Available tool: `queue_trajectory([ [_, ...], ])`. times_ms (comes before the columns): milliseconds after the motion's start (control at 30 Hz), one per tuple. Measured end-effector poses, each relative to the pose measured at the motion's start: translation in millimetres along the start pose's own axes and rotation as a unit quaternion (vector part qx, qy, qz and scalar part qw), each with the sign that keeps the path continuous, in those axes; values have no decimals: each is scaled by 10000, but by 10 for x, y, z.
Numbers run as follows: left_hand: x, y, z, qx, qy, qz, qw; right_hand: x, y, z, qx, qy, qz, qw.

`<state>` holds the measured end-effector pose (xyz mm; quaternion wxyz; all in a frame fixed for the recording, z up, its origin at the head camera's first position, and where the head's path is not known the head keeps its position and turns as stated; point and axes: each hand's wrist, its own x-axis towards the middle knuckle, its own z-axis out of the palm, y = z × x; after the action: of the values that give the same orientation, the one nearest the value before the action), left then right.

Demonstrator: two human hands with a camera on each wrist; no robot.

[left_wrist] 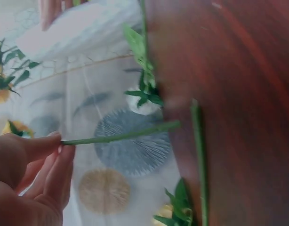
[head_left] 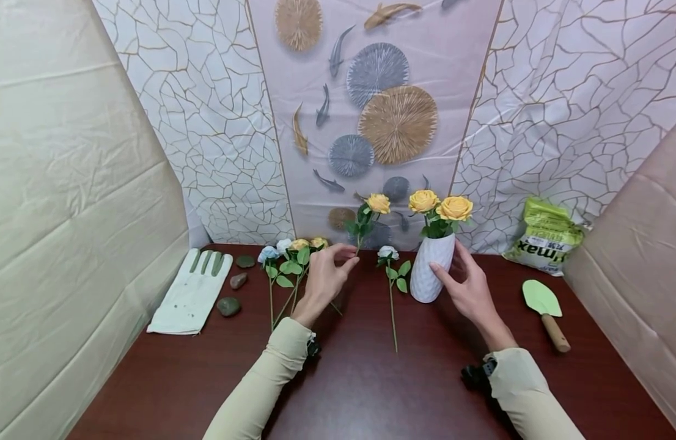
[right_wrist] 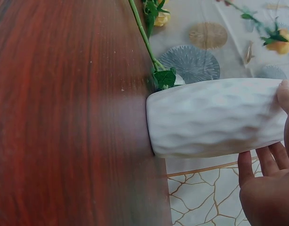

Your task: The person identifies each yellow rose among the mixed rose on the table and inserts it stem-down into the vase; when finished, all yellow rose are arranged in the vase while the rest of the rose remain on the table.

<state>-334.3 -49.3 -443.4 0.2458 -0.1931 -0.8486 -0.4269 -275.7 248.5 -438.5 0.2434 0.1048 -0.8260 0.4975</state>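
Note:
A yellow rose [head_left: 378, 204] stands upright above the table, its green stem [left_wrist: 121, 135] pinched between the thumb and fingers of my left hand [head_left: 328, 275]. The stem's lower end hangs free in the left wrist view. My right hand [head_left: 470, 290] grips the white textured vase [head_left: 426, 269] from its right side, thumb in front and fingers behind. The vase tilts slightly, its base at the table. Two yellow roses [head_left: 455, 208] stick out of its mouth. Left of the vase lies a white rose [head_left: 388, 252] with its stem towards me.
Blue, white and yellow roses [head_left: 269, 254] lie behind my left hand. Further left are several stones [head_left: 228, 306] and a white glove [head_left: 192, 296]. On the right are a green bag [head_left: 546, 237] and a small trowel [head_left: 543, 299] with a wooden handle. A patterned cloth backs the table.

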Motion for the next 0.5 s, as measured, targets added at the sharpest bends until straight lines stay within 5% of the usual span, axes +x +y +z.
queue_trajectory([
  [300, 183, 322, -12, -1382, 724, 24, 9877, 2, -20, -9, 13, -61, 103, 9999],
  [500, 403, 618, 8, -2337, 1156, 67, 9654, -10, -23, -16, 42, -101, 154, 9998],
])
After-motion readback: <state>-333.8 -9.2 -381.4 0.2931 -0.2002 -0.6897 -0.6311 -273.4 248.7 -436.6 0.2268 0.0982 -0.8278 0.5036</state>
